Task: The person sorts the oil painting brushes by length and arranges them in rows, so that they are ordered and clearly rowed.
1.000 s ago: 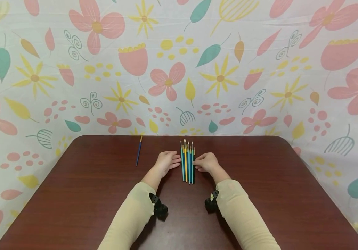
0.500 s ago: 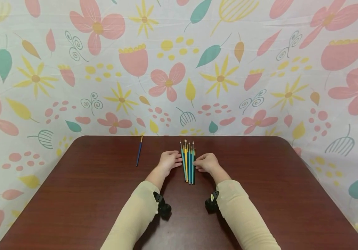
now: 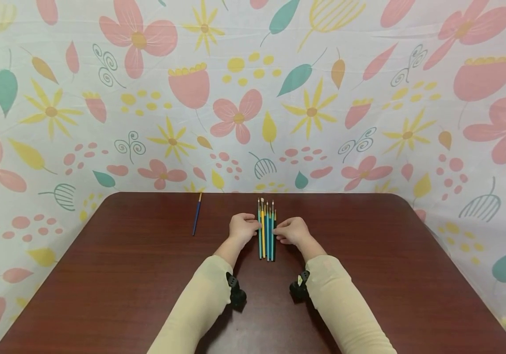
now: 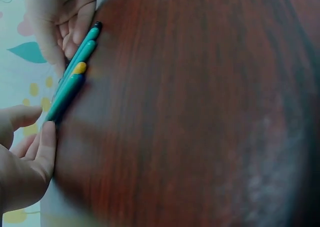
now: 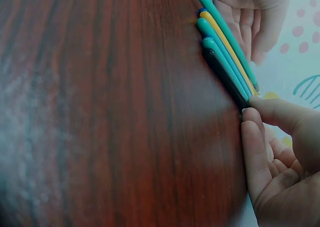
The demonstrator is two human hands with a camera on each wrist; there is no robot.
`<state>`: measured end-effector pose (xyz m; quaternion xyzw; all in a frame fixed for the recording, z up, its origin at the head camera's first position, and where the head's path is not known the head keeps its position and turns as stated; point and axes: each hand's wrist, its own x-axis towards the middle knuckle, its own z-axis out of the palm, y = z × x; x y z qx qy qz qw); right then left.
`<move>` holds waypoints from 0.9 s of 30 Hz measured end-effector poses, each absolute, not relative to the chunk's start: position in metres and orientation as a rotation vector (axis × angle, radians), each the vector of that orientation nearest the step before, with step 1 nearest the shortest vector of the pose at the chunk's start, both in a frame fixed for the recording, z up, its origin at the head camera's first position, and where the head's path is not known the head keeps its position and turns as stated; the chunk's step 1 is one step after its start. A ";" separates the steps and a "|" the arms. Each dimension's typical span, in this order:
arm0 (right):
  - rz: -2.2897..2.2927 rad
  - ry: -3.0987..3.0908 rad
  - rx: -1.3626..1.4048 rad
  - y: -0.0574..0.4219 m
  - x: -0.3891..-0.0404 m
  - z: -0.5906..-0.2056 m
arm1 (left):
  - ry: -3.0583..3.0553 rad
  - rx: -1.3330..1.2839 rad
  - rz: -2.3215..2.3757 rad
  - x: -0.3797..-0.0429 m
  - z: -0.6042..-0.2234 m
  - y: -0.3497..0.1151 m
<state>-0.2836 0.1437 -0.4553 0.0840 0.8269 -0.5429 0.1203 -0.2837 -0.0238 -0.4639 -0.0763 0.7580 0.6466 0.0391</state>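
Several paintbrushes lie side by side on the table, bristles toward the far edge. A teal paintbrush forms the left side of the row, beside a yellow paintbrush; a black paintbrush forms the right side. My left hand touches the teal one from the left, its index fingertip against the handle and the thumb held apart. From the right, my right hand pinches the black paintbrush between thumb and index finger. Part of the black paintbrush is hidden behind these fingers.
A dark blue paintbrush lies alone to the left, near the far edge of the brown table. A flower-patterned cloth hangs behind the table. Each forearm wears a small black camera at the cuff.
My left hand has moved right, pushing the teal paintbrush against the row. That brush tilted midway and now lies nearly parallel to the others. My right hand stays in place.
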 end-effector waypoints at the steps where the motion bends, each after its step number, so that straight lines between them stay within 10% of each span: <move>1: -1.587 2.416 0.250 0.144 -0.283 -0.455 | 2.345 -0.234 1.971 -0.284 -0.464 -0.023; 27: -1.574 2.436 0.268 0.142 -0.281 -0.452 | 2.597 -0.294 1.810 -0.281 -0.462 -0.016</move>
